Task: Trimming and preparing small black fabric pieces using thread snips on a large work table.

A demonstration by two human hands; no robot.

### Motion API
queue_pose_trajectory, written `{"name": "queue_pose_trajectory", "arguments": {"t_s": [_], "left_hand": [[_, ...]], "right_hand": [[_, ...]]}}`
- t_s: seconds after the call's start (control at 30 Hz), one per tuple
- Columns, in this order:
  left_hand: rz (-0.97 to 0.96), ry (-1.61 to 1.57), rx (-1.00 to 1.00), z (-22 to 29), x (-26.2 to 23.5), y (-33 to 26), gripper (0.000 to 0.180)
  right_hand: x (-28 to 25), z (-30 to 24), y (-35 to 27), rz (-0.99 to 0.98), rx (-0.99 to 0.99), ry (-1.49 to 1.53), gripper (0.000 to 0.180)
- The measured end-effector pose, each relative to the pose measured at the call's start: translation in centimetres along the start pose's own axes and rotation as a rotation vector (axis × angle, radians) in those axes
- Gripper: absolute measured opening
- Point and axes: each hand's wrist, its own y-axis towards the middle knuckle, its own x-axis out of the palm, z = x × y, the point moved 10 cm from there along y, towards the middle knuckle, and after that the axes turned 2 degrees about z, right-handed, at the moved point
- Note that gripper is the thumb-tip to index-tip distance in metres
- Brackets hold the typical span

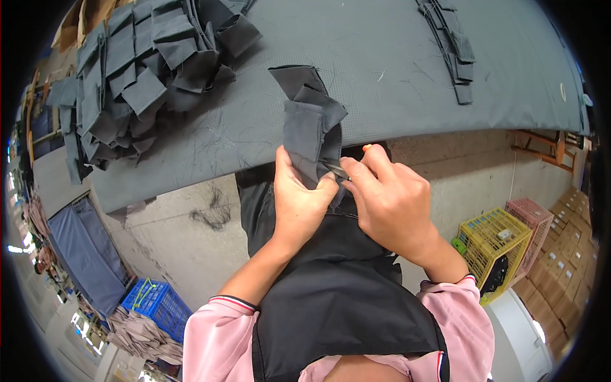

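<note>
A chain of dark grey fabric pieces [302, 127] lies partly on the table's near edge and hangs toward me. My left hand [300, 207] is closed on its lower end, thumb on the near side. Closed as well, my right hand [391, 197] grips a small pair of thread snips [337, 169]. Their metal blades touch or nearly touch the fabric beside my left thumb. A bit of orange shows at the right index finger; most of the snips is hidden by the fingers.
The grey padded table [369, 83] carries a big heap of fabric pieces [140, 76] at left and another strip [452, 51] at far right. Loose threads litter table and floor. Blue crate [156, 302], yellow crate [493, 245], pink crate [533, 223] and cardboard boxes [563, 261] stand around.
</note>
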Motion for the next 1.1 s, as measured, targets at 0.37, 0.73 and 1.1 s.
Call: {"name": "queue_pose_trajectory", "arguments": {"t_s": [0.37, 0.73, 1.1], "left_hand": [[-0.005, -0.032, 0.038, 0.1, 0.2, 0.2, 0.042], [-0.123, -0.366, -0.175, -0.6, 0.6, 0.9, 0.047], [-0.259, -0.409, -0.138, 0.2, 0.4, 2.3, 0.054]], "right_hand": [[0.9, 3.1, -1.0, 0.035, 0.23, 0.339, 0.022], [1.8, 5.0, -1.3, 0.356, 0.505, 1.175, 0.023], [5.2, 3.4, -3.0, 0.226, 0.504, 1.066, 0.029]]}}
